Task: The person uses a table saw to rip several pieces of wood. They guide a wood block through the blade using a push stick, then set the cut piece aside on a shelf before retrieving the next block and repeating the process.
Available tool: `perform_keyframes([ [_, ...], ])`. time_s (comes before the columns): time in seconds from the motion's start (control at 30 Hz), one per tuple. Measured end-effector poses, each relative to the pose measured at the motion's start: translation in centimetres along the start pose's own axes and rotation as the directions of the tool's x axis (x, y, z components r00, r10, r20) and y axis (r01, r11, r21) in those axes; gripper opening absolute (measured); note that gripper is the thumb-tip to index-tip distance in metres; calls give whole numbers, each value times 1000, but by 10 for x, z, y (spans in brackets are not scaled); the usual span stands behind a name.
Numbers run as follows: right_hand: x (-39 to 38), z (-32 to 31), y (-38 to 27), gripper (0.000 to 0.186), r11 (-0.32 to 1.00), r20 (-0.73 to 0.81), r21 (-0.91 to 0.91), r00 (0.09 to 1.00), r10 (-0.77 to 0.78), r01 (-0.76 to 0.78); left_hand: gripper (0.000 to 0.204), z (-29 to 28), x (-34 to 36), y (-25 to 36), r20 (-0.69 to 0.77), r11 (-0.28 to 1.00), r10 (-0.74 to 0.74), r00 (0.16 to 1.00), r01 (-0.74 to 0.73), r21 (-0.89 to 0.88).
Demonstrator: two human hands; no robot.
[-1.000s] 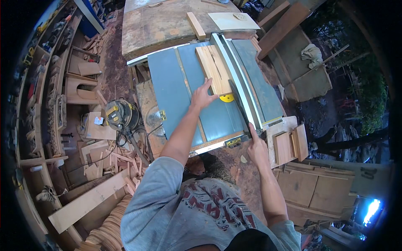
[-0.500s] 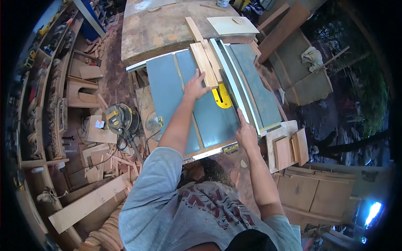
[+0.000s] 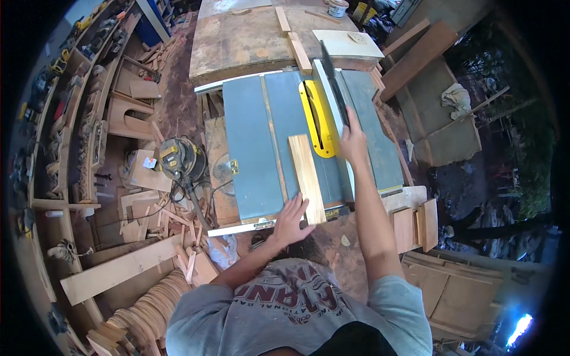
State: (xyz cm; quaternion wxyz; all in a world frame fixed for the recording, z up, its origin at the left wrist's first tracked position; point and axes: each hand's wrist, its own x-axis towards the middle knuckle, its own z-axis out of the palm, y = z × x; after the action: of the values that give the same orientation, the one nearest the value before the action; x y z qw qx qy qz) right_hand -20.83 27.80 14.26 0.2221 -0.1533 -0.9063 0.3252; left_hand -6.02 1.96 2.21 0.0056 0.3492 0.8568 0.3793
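Note:
My left hand is at the near corner of a pale wooden board, its fingers along the left side and thumb by the near end. The board lies lengthwise on the grey table saw top, nearer than the yellow insert plate. A dark slot runs along that plate, with part of the blade in it. In my right hand is a long dark push stick, its far end pointing up and away over the rip fence. The fingers are closed around its near end.
Two narrow wood strips, one beyond the insert and another farther off, lie near the outfeed table. A shop vacuum stands left of the saw among offcuts. Wood blocks rest at the near right.
The board has come back toward me with my left hand, uncovering the insert. My right hand has moved forward, raising the push stick above the fence. One strip is now farther away.

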Motion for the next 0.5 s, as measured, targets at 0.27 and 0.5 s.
perform_keyframes([
  [0.27, -126, -99, -11, 64, 973, -4, -77, 976, 219, -218, 101, 39, -26, 29, -49, 983, 109, 993, -115, -145],
  [0.5, -216, -140, -21, 58, 996, 21, 2, 996, 92, -92, 107, 70, 11, 56, 50, 979, -26, 998, 36, -202],
])
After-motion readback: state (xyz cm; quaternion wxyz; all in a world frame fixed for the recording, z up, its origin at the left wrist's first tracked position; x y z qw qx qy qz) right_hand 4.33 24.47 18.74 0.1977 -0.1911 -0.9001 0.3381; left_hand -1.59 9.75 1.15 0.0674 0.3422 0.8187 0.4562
